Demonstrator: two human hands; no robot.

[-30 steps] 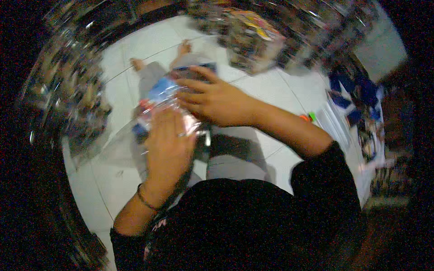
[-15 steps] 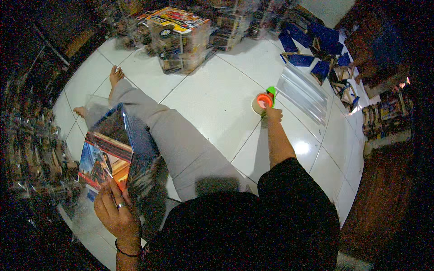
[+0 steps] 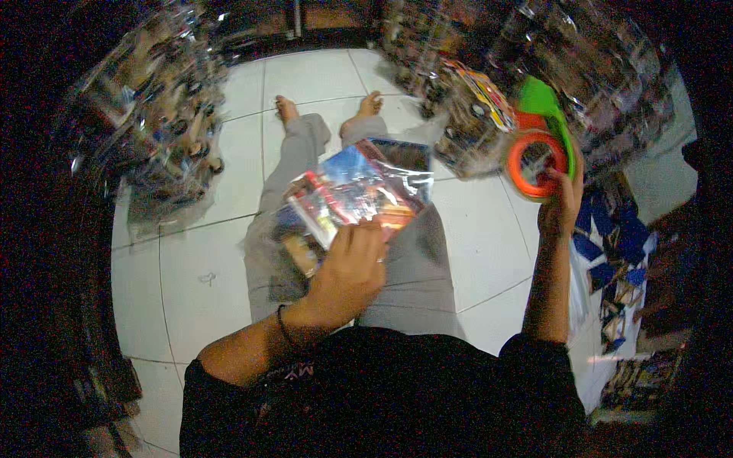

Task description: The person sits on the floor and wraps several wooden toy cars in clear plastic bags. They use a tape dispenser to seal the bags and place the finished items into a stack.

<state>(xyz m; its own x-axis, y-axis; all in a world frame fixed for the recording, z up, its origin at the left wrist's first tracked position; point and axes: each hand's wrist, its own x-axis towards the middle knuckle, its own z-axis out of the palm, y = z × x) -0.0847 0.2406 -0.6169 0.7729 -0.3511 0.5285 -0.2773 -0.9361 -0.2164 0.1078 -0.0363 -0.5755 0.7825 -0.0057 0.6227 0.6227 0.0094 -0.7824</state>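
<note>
I sit on a white tiled floor with my legs in grey trousers stretched out ahead. My left hand grips a flat colourful package in a clear plastic bag that rests on my lap. My right hand is raised at the right and holds an orange and green tape dispenser up in the air, above the floor.
Heaps of shiny plastic-wrapped packages line the left and the far right. A stack of colourful boxes stands beyond my right leg. Blue items and clear bags lie at my right.
My right hand lifted the tape dispenser off the floor at the right and brought it up. My left hand swung the bagged package from my left side back onto my lap.
</note>
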